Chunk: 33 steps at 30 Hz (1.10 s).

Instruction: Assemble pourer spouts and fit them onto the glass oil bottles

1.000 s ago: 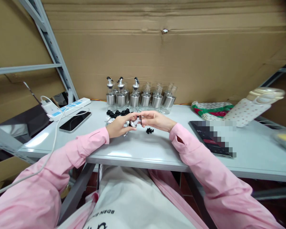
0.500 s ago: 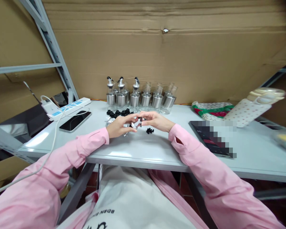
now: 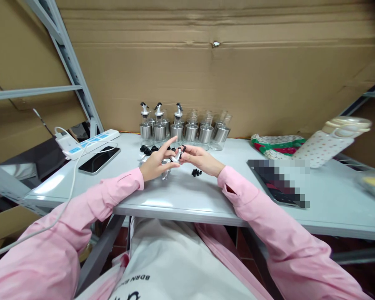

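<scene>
My right hand (image 3: 204,160) pinches a silver pour spout (image 3: 176,157) with a black flip cap, tilted over the table. Around its left side my left hand (image 3: 156,163) is open, index finger raised and thumb stretched out; whether it touches the spout I cannot tell. Just below my right hand lies a small cluster of black plugs (image 3: 196,172). Black stopper pieces (image 3: 147,149) and shiny silver spout parts (image 3: 163,171) lie by my left hand, partly hidden by it. Behind stand several glass bottles with steel sleeves (image 3: 191,130); three in front carry spouts like this one (image 3: 178,110).
On the left of the table (image 3: 181,200) are a phone (image 3: 100,159) and a power strip (image 3: 90,143) with a white cable. A tablet (image 3: 275,183), a dotted tumbler (image 3: 323,146) and a patterned cloth bag (image 3: 278,146) occupy the right. Cardboard (image 3: 225,83) closes off the back.
My left fingers have opened away from the spout, the index finger lifting. The spout has turned in my right hand, so its silver body and black cap now show.
</scene>
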### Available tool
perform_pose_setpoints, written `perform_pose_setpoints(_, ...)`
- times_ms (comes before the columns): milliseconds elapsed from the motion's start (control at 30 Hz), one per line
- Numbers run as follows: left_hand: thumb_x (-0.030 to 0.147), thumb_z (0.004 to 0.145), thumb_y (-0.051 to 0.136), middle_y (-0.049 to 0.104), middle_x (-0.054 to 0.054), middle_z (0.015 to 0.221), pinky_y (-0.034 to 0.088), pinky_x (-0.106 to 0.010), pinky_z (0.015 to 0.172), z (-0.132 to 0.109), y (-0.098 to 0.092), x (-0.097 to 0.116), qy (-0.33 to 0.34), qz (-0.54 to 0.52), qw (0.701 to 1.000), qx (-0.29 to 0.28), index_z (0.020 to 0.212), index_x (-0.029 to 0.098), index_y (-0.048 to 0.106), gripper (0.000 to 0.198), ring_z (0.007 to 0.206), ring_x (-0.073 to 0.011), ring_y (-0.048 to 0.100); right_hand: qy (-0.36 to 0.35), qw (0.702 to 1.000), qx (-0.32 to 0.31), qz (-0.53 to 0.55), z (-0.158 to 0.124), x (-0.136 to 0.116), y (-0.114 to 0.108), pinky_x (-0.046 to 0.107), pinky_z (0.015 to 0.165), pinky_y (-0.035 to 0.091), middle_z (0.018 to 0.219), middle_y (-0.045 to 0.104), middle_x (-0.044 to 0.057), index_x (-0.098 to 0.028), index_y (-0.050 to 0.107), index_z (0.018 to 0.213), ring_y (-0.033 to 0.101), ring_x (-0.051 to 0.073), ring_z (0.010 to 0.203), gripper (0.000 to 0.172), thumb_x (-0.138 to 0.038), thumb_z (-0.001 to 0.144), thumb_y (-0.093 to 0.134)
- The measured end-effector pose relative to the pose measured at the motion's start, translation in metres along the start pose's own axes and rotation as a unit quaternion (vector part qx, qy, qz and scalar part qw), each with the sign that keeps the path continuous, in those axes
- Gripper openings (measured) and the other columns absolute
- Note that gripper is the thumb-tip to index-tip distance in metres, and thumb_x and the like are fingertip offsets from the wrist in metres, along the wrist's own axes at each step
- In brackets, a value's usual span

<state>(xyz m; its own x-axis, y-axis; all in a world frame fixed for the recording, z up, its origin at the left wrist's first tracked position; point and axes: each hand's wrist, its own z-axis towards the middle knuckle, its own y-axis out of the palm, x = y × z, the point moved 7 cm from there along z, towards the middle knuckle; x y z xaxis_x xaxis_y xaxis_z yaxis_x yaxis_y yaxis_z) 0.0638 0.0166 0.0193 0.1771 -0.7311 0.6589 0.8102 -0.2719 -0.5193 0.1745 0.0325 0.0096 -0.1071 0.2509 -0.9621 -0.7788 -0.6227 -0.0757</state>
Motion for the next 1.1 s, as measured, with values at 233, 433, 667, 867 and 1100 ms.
perform_pose_setpoints(233,0.029,0.078,0.063,0.062,-0.010,0.107,0.046,-0.033,0.091,0.001,-0.001,0.000,0.019,0.013,1.000,0.020,0.137,0.018,0.026,0.071,0.096,-0.0174,0.062,-0.018,1.000,0.023,0.003,0.002,-0.003,-0.002,0.027,0.075,0.044,0.084,0.057,0.000,-0.017,0.057,0.090,0.054,0.011,0.079,0.029,-0.039,0.073,0.067)
perform_pose_setpoints(433,0.028,0.076,0.064,0.061,-0.011,0.112,0.046,-0.036,0.094,0.001,-0.011,-0.002,0.029,0.035,0.996,0.076,0.127,0.017,0.038,0.058,0.106,-0.0205,0.059,-0.027,0.997,0.055,0.045,0.000,-0.005,-0.011,0.028,0.077,0.047,0.092,0.061,0.001,-0.021,0.064,0.091,0.055,0.012,0.086,0.025,-0.032,0.070,0.070)
perform_pose_setpoints(667,0.029,0.075,0.065,0.064,-0.010,0.108,0.047,-0.035,0.092,0.001,-0.016,-0.004,0.007,0.092,0.990,0.105,0.113,0.015,0.051,0.043,0.101,-0.0202,0.062,-0.037,0.994,0.081,0.064,-0.001,-0.009,-0.015,0.026,0.076,0.047,0.087,0.063,0.000,-0.022,0.067,0.082,0.056,0.011,0.082,0.017,-0.032,0.069,0.071)
perform_pose_setpoints(867,0.025,0.077,0.062,0.067,-0.007,0.101,0.047,-0.031,0.087,0.001,-0.020,0.002,0.027,0.129,0.985,0.111,0.109,0.015,0.055,0.034,0.092,-0.0171,0.064,-0.035,0.992,0.090,0.082,-0.001,-0.011,-0.015,0.025,0.075,0.047,0.089,0.060,0.000,-0.022,0.066,0.085,0.055,0.011,0.083,0.017,-0.035,0.074,0.067)
perform_pose_setpoints(1100,0.024,0.075,0.066,0.065,0.000,0.081,0.045,-0.028,0.079,-0.002,-0.017,0.005,0.074,0.179,0.976,0.104,0.107,0.018,0.052,0.035,0.075,-0.0129,0.061,-0.013,0.995,0.077,0.057,0.000,-0.006,-0.013,0.027,0.074,0.048,0.093,0.062,0.002,-0.021,0.065,0.087,0.056,0.012,0.084,0.020,-0.037,0.076,0.062)
